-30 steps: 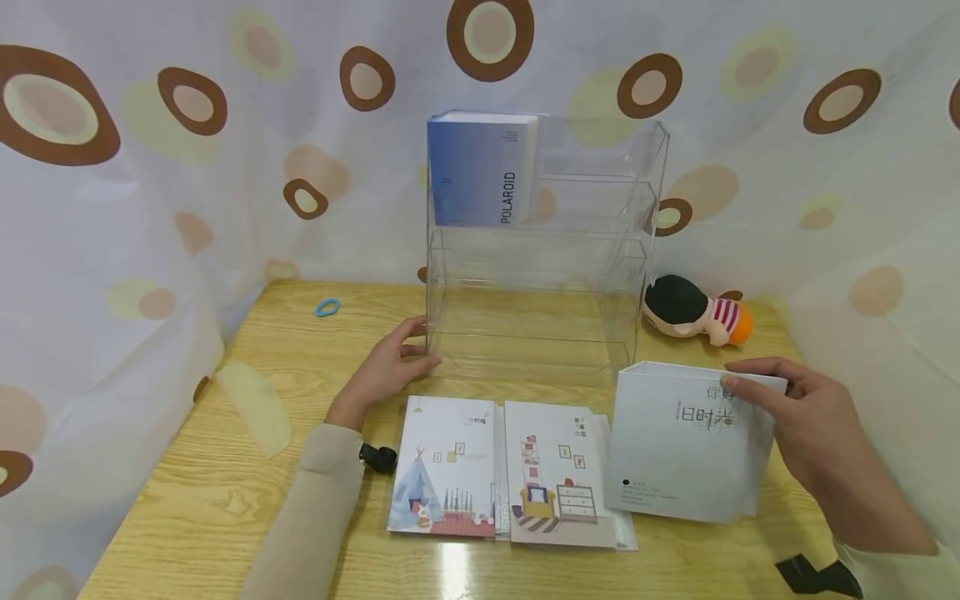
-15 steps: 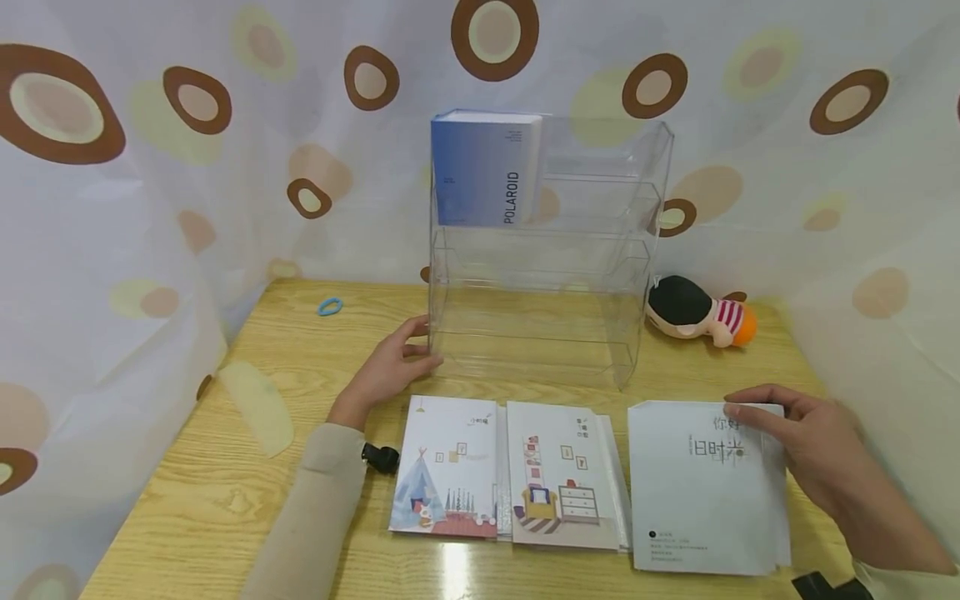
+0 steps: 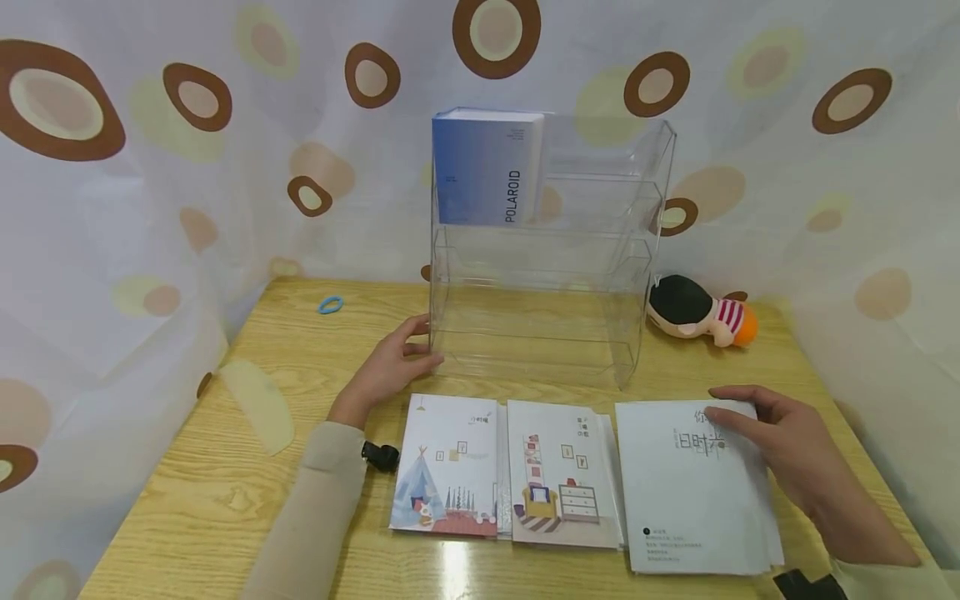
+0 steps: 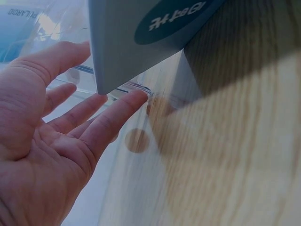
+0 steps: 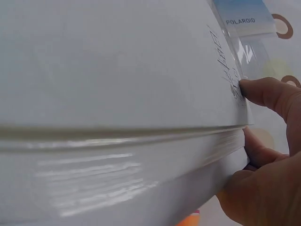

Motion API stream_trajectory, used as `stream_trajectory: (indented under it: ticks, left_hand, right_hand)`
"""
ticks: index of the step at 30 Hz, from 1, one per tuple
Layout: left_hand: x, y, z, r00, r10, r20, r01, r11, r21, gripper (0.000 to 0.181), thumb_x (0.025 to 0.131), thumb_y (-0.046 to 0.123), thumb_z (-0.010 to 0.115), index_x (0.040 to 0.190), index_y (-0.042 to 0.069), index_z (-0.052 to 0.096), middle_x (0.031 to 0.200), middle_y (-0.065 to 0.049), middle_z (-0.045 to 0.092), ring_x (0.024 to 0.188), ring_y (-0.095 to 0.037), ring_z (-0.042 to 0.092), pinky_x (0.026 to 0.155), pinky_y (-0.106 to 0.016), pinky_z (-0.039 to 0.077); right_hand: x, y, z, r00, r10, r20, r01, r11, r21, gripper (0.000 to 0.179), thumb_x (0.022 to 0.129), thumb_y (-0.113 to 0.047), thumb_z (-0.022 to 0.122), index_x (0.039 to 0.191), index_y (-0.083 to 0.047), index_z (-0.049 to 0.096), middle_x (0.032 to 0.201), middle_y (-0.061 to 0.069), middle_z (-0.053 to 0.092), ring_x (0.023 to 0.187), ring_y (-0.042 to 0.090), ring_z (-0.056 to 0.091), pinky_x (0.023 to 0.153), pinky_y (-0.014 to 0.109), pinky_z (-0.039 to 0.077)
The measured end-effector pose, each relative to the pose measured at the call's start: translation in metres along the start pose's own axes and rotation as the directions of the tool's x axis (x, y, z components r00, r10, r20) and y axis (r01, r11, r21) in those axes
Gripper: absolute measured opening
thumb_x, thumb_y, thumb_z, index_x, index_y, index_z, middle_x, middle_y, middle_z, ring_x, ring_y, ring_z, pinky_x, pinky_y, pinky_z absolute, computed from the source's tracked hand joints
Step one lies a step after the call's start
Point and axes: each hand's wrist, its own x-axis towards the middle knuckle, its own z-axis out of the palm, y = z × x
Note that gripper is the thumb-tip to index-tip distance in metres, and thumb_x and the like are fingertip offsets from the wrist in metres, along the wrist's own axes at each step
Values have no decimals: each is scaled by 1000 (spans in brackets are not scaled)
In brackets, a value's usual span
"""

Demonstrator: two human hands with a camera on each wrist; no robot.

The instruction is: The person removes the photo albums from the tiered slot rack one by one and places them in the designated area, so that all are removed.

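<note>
At the head view's right, my right hand (image 3: 806,471) pinches the upper right corner of a white photo album (image 3: 693,492), thumb on the cover. The right wrist view shows fingers against its page edge (image 5: 202,150). The album looks roughly flat beside two illustrated albums, one with a tent (image 3: 446,467) and one with an armchair (image 3: 562,475). My left hand (image 3: 390,362) rests its extended fingers at the lower left side of a clear rack (image 3: 532,317). In the left wrist view, an album edge with a dark oval label (image 4: 169,21) is near those fingers.
A blue POLAROID album (image 3: 480,171) stands in the rack's top left. A soft doll (image 3: 701,310) lies right of the rack, and a blue band (image 3: 330,305) lies far left. Patterned cloth (image 3: 360,167) surrounds the wooden table (image 3: 202,467).
My right hand has brought the white album down from a tilt to nearly flat, closer to me, then moved it left towards the armchair album. My left hand stays at the rack.
</note>
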Motion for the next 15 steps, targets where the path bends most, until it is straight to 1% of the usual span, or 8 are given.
stream_trajectory:
  ticks: [3, 6, 8, 9, 10, 12, 13, 15]
  left_hand:
    - [0, 0, 0, 1000, -2, -1, 2, 1000, 4, 77, 111, 18, 74, 176, 23, 34, 176, -16, 39, 155, -43, 54, 111, -49, 64]
    - [-1, 1, 0, 1000, -4, -1, 4, 1000, 4, 77, 111, 18, 74, 176, 23, 34, 176, -16, 39, 156, -43, 53, 112, -49, 64]
    - [-1, 1, 0, 1000, -3, -3, 3, 1000, 3, 77, 111, 18, 74, 176, 24, 34, 176, -16, 39, 155, -43, 54, 112, -49, 64]
    - [-1, 1, -1, 1000, -2, -3, 2, 1000, 2, 77, 111, 19, 74, 176, 24, 34, 176, -16, 39, 155, -43, 54, 112, -49, 64]
    - [-1, 0, -1, 1000, 0, -3, 0, 1000, 0, 77, 111, 19, 74, 176, 24, 34, 176, -16, 39, 155, -43, 54, 112, -49, 64]
    - [0, 0, -1, 1000, 3, -3, -3, 1000, 1, 77, 111, 19, 74, 176, 24, 34, 175, -16, 39, 155, -43, 54, 112, -49, 64]
    - [0, -1, -1, 1000, 3, -5, -3, 1000, 1, 77, 110, 19, 75, 176, 24, 34, 175, -16, 40, 155, -43, 54, 111, -50, 64]
    - [0, -2, -1, 1000, 3, -3, -3, 1000, 1, 77, 111, 18, 74, 177, 24, 34, 176, -16, 39, 155, -43, 54, 111, -49, 64]
  right_hand:
    - [2, 2, 5, 1000, -3, -12, 2, 1000, -13, 49, 104, -49, 82, 148, -32, 73, 131, -11, 52, 121, 17, 40, 81, 11, 41]
    - [5, 5, 8, 1000, -10, -15, 9, 999, -31, 60, 103, -50, 82, 156, -27, 67, 151, 1, 52, 133, 16, 39, 85, 3, 40]
    - [7, 6, 10, 1000, -7, -7, 7, 999, -46, 70, 103, -51, 81, 163, -20, 60, 165, 6, 48, 144, 19, 39, 90, -2, 39]
    - [8, 7, 10, 1000, -2, 1, 2, 998, -59, 74, 104, -52, 80, 166, -18, 56, 171, 11, 44, 151, 21, 38, 101, -3, 39]
    - [10, 7, 10, 1000, 7, 11, -6, 998, -64, 78, 105, -52, 79, 168, -14, 53, 175, 15, 41, 158, 26, 35, 115, 2, 38]
    - [13, 7, 10, 999, 23, 32, -21, 997, -69, 84, 106, -51, 78, 171, -8, 46, 181, 21, 33, 167, 41, 28, 137, 26, 33]
    - [14, 7, 10, 999, 32, 43, -29, 997, -70, 86, 107, -51, 77, 172, -7, 43, 182, 24, 31, 168, 47, 24, 142, 41, 28]
    - [17, 8, 11, 997, 49, 62, -45, 997, -67, 87, 108, -49, 76, 173, -5, 39, 183, 27, 27, 169, 52, 20, 139, 68, 19]
